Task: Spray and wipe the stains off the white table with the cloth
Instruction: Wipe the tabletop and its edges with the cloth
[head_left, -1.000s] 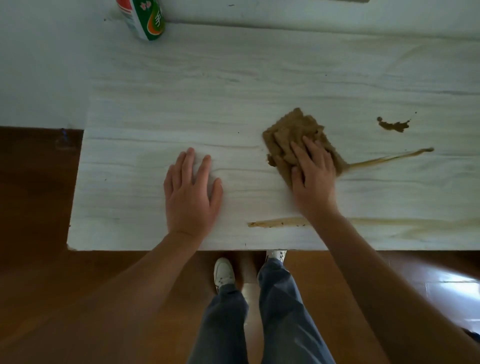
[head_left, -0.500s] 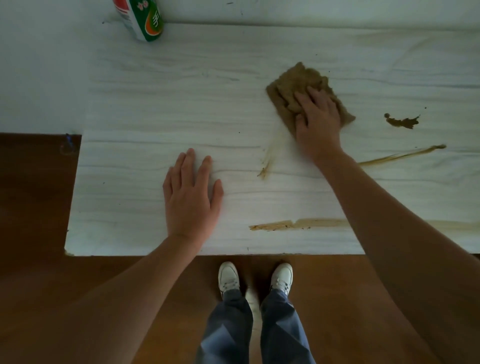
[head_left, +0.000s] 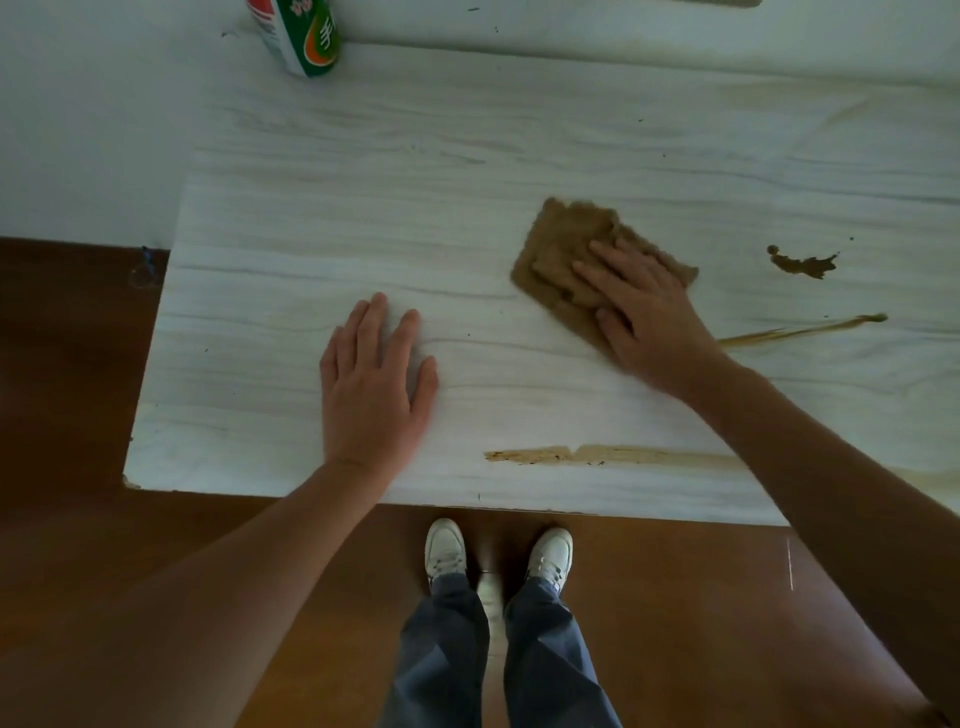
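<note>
1. A green, white and red bottle (head_left: 304, 39) stands at the far left corner of the white table (head_left: 311, 208), against the wall.
2. The left hand (head_left: 371, 395) lies flat on the bare tabletop near the front edge, fingers straight and holding nothing.
3. A long brown smear (head_left: 597, 454) runs along the front edge, to the right of the left wrist.
4. The brown cloth (head_left: 561, 254) lies crumpled on the table, right of centre.
5. The right hand (head_left: 649, 322) presses down on the cloth's near right part with fingers extended, not curled around it.
6. Right of that hand, a thin brown streak (head_left: 805, 330) slants across the surface, and a dark blot (head_left: 802, 264) sits beyond it.
</note>
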